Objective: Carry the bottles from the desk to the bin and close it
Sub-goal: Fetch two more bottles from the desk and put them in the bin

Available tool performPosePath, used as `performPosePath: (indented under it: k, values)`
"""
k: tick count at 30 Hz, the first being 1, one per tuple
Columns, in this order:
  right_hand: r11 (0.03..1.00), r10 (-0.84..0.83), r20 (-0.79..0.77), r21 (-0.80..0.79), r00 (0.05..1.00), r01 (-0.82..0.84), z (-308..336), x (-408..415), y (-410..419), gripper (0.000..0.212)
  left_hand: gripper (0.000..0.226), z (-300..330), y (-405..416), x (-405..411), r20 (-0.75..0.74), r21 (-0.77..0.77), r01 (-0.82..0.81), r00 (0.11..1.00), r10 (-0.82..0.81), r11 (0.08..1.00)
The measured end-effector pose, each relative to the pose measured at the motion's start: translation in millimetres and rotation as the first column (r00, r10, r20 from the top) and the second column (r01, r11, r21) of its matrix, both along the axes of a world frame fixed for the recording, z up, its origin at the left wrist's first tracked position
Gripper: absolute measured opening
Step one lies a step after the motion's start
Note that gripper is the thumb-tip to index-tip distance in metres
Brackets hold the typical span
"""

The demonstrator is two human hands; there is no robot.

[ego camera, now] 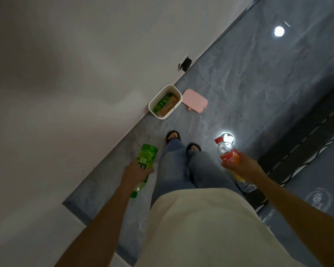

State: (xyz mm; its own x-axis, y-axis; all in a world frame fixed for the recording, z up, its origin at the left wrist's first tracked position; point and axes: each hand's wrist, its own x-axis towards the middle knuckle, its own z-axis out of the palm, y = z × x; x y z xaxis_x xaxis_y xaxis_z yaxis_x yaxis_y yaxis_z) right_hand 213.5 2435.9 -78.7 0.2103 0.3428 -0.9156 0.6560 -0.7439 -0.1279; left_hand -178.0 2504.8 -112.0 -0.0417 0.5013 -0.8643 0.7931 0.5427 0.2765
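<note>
The left hand grips a green bottle; the right hand grips a clear, red-capped bottle. Ahead, against the wall, the white bin stands open — pink lid on the floor just beside it.

Hidden and unclear parts

The left hand covers the green bottle's middle; the right hand hides the clear bottle's lower label. Both label prints are too blurred to read. Inside the bin, green and orange items are too small to identify. The forearms run off the bottom edge.
</note>
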Motion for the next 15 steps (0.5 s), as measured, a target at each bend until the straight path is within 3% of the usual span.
performPosePath:
  k: [2, 5, 7, 12, 15]
  values:
    - [0.999, 0.016, 0.095, 0.027, 0.995, -0.019, -4, 8, 10, 0.082, 0.022, -2, 26, 11, 0.037, 0.042, -0.021, 0.999, 0.02, 0.999]
    - [0.993, 0.119, 0.094, -0.024, 0.988, -0.117, -6, 10, 29, 0.08, 0.03, -11, 58, 27, 0.05, 0.071, -0.057, 0.997, 0.053, 0.996]
    - [0.997, 0.078, 0.08, -0.007, 0.994, -0.078, -23, 15, 50, 0.083, 0.039, -23, 75, 39, 0.046, 0.089, -0.076, 0.996, 0.072, 0.993]
    - [0.978, 0.163, 0.084, 0.12, 0.983, -0.172, -86, 24, 120, 0.087, 0.054, -74, 99, 71, 0.029, 0.079, -0.097, 0.995, 0.095, 0.992]
    - [0.91, 0.339, 0.118, 0.211, 0.933, -0.357, -134, 16, 189, 0.077, 0.059, -121, 107, 87, 0.027, 0.112, -0.064, 0.998, 0.061, 0.992]
